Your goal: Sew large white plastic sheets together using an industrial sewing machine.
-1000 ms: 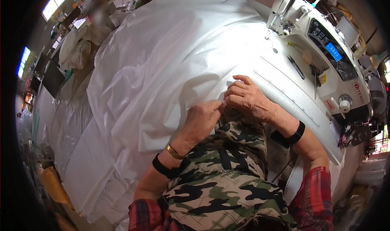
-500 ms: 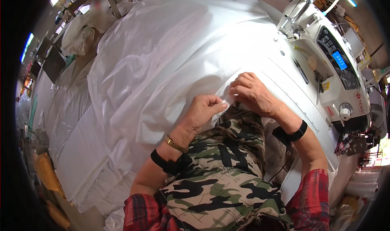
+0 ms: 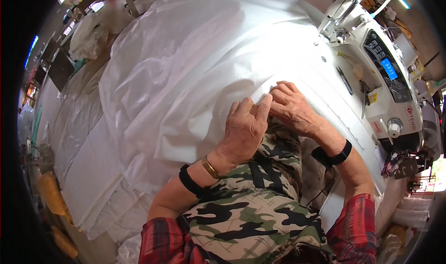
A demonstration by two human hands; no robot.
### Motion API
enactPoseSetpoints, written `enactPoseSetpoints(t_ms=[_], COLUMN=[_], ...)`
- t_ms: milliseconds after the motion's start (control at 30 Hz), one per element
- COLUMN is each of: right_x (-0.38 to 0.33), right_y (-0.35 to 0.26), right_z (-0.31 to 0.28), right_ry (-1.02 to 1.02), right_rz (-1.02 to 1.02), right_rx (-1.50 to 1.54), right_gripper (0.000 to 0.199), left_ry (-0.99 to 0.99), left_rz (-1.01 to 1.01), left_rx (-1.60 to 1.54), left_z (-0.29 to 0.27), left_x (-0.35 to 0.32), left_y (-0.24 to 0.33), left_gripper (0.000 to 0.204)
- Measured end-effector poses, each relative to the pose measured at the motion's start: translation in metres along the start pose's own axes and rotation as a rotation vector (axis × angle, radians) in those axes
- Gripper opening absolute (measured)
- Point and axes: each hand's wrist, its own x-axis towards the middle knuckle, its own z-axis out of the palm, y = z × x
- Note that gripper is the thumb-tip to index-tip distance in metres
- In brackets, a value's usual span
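Note:
A broad sheet of white woven plastic fabric (image 3: 195, 78) spreads over the table and down in loose folds on the left. At its near edge, above my camouflage apron (image 3: 251, 208), both hands meet. My left hand (image 3: 246, 129) is closed on the fabric edge, its back turned up and its fingertips against the right hand. With bent fingers, my right hand (image 3: 292, 108) grips the same edge just to the right; the fingertips are partly hidden. A white sewing machine (image 3: 371, 73) stands to the right of the fabric.
Dark tweezers (image 3: 344, 80) and scissors (image 3: 364, 96) lie on the machine bed. A ruler scale (image 3: 346, 134) runs along the table by my right forearm. A lit lamp (image 3: 402, 0) rises behind the machine. Clear plastic sheeting (image 3: 83, 120) hangs at the far left.
My left hand has moved up and right, turning its back upward and closing in against the right hand. The right hand has barely shifted at the fabric edge.

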Motion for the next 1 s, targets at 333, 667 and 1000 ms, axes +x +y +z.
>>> enactPoseSetpoints(t_ms=[333,667,1000], right_x=[-0.001,0.005,0.002], right_y=[0.009,0.024,0.060], right_z=[-0.006,-0.011,-0.012], right_ry=[0.011,0.056,0.063], right_rz=[0.100,0.134,0.169], right_rx=[0.081,0.083,-0.125], right_gripper=[0.015,0.018,0.037], left_ry=[-0.073,-0.070,-0.184], left_rz=[-0.014,-0.015,0.000], left_rx=[-0.150,-0.209,-0.196], left_z=[-0.002,-0.002,0.011], left_x=[-0.002,0.005,0.005], left_y=[-0.007,-0.007,-0.024], left_gripper=[0.054,0.039,0.024])
